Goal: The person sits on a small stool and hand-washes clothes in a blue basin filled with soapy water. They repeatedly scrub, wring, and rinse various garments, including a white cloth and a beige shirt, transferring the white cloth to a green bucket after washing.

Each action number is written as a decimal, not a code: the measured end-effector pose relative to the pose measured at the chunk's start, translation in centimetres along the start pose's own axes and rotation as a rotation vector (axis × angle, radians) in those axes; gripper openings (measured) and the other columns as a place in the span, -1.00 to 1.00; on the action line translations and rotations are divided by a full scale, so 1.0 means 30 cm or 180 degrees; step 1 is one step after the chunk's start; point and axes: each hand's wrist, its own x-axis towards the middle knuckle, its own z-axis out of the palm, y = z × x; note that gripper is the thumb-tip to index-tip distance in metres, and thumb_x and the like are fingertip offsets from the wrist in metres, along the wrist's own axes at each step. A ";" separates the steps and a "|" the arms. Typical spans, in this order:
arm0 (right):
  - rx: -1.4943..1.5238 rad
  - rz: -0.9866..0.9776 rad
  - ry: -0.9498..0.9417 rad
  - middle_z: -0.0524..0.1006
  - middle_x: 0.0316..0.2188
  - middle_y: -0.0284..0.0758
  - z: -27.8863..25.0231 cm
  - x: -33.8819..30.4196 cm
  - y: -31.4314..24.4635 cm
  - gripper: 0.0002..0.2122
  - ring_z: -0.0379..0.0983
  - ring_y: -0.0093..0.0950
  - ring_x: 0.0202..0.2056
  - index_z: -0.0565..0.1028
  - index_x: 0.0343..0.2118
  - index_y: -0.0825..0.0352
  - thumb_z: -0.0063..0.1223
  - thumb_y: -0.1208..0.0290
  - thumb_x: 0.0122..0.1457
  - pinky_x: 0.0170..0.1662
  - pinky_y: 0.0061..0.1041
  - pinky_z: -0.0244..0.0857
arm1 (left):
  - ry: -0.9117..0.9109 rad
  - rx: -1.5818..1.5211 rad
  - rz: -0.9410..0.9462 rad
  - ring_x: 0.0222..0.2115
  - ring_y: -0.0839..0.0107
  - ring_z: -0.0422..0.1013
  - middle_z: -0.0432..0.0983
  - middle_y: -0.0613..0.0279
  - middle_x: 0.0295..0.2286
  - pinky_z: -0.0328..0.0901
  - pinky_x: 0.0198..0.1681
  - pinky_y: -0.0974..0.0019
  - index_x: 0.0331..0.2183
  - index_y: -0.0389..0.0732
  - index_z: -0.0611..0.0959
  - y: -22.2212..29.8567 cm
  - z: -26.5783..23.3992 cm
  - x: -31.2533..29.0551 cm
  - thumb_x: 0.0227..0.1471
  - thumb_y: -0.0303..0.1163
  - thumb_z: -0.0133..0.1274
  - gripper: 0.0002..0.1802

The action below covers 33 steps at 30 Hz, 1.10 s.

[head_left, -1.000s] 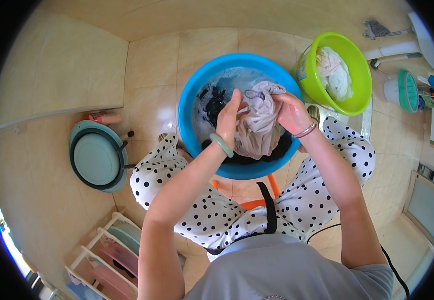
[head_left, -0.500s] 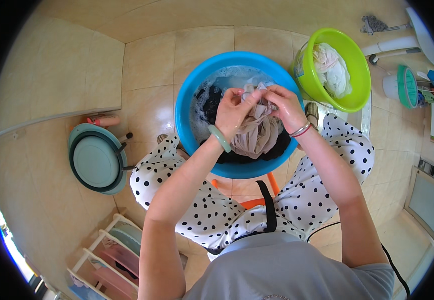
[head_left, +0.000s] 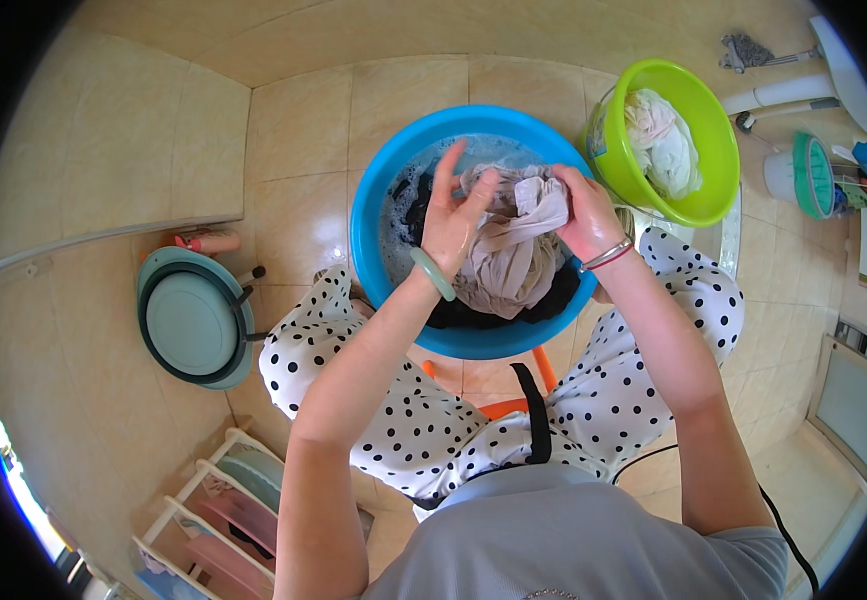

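A blue basin [head_left: 370, 250] of soapy water stands on the floor between my knees. Over it my right hand [head_left: 591, 218] is closed round the edge of a wet beige garment [head_left: 514, 255], whose gathered top is lifted and folded over. Beside its other edge, my left hand [head_left: 452, 220] is open, thumb and fingers apart, with the thumb against the cloth. The garment's lower part rests bunched in the basin. Dark clothes [head_left: 474, 312] lie under it, partly hidden, and more dark cloth floats at the left.
A lime green bucket [head_left: 716, 150] holding white clothes [head_left: 669, 150] stands right of the basin. Collapsible grey-green basins [head_left: 192, 325] lean on the left wall. A white rack [head_left: 204, 475] is at lower left. A small bin [head_left: 782, 175] stands far right.
My hands have moved apart from a pinch at the garment's top. The left fingers have spread, and the right hand has taken the cloth outward, turning a fold over.
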 end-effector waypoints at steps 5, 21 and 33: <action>0.0316 0.0163 -0.0168 0.48 -0.35 -0.30 0.000 -0.002 -0.041 -0.85 0.45 -0.46 -0.32 0.41 -0.31 0.38 -0.04 0.40 0.14 -0.24 -0.44 0.37 | -0.0804 0.1960 0.1118 -0.26 0.39 0.41 0.40 0.18 -0.21 0.32 -0.23 0.42 -0.08 0.04 0.56 -0.003 -0.043 0.011 -0.06 -0.39 0.15 -0.58; -0.1270 -0.1174 0.0318 0.42 -0.49 -0.43 0.034 0.023 0.012 -0.72 0.31 -0.63 -0.51 0.35 -0.28 0.38 -0.02 0.21 0.17 -0.48 -0.64 0.22 | -0.0010 -0.1611 -0.0873 -0.32 0.38 0.41 0.44 0.24 -0.33 0.33 -0.31 0.34 -0.28 -0.22 0.42 0.070 0.000 0.053 0.16 -0.11 -0.13 -0.66; -0.4108 -0.2182 0.0186 0.47 -0.61 -0.08 0.065 0.108 0.155 -0.79 0.43 -0.11 -0.56 0.46 -0.46 0.38 -0.14 0.35 0.17 -0.50 -0.25 0.30 | 0.0890 -0.0392 -0.1376 -0.34 0.41 0.38 0.45 0.23 -0.42 0.28 -0.26 0.28 -0.45 -0.16 0.51 -0.173 0.098 0.031 0.10 -0.18 -0.15 -0.72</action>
